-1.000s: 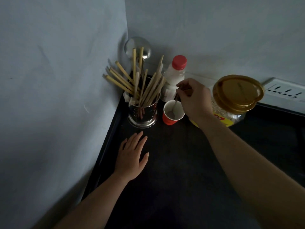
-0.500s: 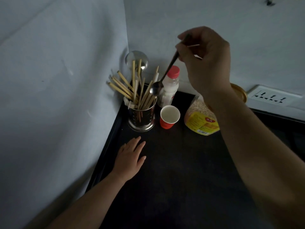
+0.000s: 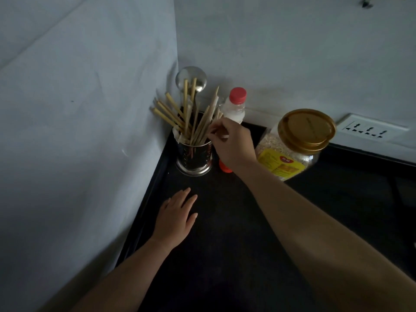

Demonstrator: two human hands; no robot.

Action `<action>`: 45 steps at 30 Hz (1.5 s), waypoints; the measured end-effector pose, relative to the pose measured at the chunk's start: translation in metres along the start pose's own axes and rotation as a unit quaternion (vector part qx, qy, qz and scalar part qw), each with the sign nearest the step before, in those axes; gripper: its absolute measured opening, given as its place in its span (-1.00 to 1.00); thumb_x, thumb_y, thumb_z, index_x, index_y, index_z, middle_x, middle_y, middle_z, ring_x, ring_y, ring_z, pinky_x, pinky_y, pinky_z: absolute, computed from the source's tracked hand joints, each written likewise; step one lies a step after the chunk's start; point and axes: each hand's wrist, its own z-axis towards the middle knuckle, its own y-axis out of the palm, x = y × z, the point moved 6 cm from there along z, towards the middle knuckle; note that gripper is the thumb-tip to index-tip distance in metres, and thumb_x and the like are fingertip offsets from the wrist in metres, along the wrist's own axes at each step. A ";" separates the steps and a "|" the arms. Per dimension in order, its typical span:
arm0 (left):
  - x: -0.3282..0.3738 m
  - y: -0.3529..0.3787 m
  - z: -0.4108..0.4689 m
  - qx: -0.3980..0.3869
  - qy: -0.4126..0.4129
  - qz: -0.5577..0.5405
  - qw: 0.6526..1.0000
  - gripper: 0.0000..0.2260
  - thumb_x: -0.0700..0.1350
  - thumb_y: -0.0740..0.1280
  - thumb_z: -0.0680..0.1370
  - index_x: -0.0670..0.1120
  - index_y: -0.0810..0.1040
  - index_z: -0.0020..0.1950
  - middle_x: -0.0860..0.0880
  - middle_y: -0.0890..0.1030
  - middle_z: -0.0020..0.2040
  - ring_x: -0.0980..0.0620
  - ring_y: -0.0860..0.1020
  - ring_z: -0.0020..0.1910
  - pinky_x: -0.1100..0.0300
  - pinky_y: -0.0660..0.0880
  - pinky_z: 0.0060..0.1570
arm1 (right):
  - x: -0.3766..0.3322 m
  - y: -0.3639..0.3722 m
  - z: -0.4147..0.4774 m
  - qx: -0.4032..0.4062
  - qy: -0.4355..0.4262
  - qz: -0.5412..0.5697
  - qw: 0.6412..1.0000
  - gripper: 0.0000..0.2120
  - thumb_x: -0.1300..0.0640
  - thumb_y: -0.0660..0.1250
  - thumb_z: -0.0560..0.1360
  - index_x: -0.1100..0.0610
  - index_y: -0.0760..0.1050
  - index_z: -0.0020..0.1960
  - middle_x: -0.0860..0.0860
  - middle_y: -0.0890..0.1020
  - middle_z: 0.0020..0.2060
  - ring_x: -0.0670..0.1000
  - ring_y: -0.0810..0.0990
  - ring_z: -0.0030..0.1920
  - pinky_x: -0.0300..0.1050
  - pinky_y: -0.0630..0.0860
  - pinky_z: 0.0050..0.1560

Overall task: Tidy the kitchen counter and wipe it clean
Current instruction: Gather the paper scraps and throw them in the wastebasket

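A steel utensil holder (image 3: 194,159) full of wooden chopsticks (image 3: 180,113) stands in the corner of the black counter (image 3: 225,244). My right hand (image 3: 231,145) is at the holder's right rim, fingertips pinched on a thin dark spoon handle (image 3: 216,131) whose bowl is hidden among the chopsticks. Beneath that hand only the bottom of the red paper cup (image 3: 225,168) shows. My left hand (image 3: 176,219) lies flat on the counter in front of the holder, fingers apart, holding nothing.
A steel ladle (image 3: 191,78) rises from the holder against the wall. A white bottle with a red cap (image 3: 235,106) stands behind my right hand. A clear grain jar with a gold lid (image 3: 299,140) sits to the right. A wall socket (image 3: 371,131) is beyond it.
My right hand lifted the spoon out of the red cup, raised it high, then brought it down to the utensil holder. The left hand stayed flat on the counter.
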 end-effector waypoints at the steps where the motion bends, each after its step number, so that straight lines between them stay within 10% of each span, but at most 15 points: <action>1: 0.001 -0.001 0.001 0.000 -0.001 0.002 1.000 -0.53 0.09 0.14 0.59 0.01 0.22 0.48 -0.03 0.19 0.53 -0.02 0.15 0.50 0.03 0.18 0.40 | -0.001 -0.003 -0.004 0.007 0.000 -0.003 1.000 -0.88 0.18 0.38 0.44 0.06 0.53 -0.04 -0.11 0.59 -0.17 -0.16 0.55 -0.14 -0.32 0.49 -0.13; 14: 0.081 -0.036 -0.039 -0.051 0.026 -0.110 0.992 -0.55 0.18 0.13 0.56 0.02 0.35 0.39 0.06 0.46 0.32 0.08 0.43 0.28 0.19 0.37 0.16 | 0.071 -0.098 -0.222 0.011 0.227 -0.065 0.972 -0.65 -0.14 0.14 0.54 -0.02 0.39 0.25 -0.09 0.52 0.11 -0.16 0.46 0.01 -0.27 0.37 -0.08; 26: 0.348 0.040 -0.237 -0.301 0.181 -0.319 0.880 -0.78 0.27 0.19 0.43 0.32 0.54 0.00 0.31 0.61 -0.01 0.33 0.55 -0.01 0.49 0.41 -0.12 | 0.095 -0.233 -0.592 0.244 0.336 -0.003 0.910 -0.61 -0.20 0.12 0.50 -0.04 0.40 0.23 -0.16 0.54 0.10 -0.16 0.50 0.09 -0.19 0.47 0.05; 30: 0.440 0.085 -0.288 -0.382 0.254 -0.275 0.845 -0.85 0.20 0.22 0.48 0.29 0.55 -0.02 0.24 0.62 -0.01 0.25 0.56 0.03 0.27 0.45 0.05 | 0.095 -0.262 -0.708 0.315 0.399 -0.018 0.861 -0.60 -0.18 0.13 0.50 -0.02 0.38 0.25 -0.14 0.52 0.13 -0.15 0.49 0.10 -0.14 0.48 0.07; 45: 0.686 0.199 -0.378 -0.530 0.450 -0.069 0.716 -0.88 0.18 0.24 0.49 0.29 0.53 -0.01 0.20 0.63 -0.01 0.34 0.56 -0.02 0.54 0.42 -0.20 | 0.142 -0.318 -0.939 0.575 0.519 0.094 0.625 -0.72 -0.11 0.15 0.52 -0.04 0.44 0.15 -0.15 0.54 0.09 -0.25 0.48 0.08 -0.32 0.43 0.02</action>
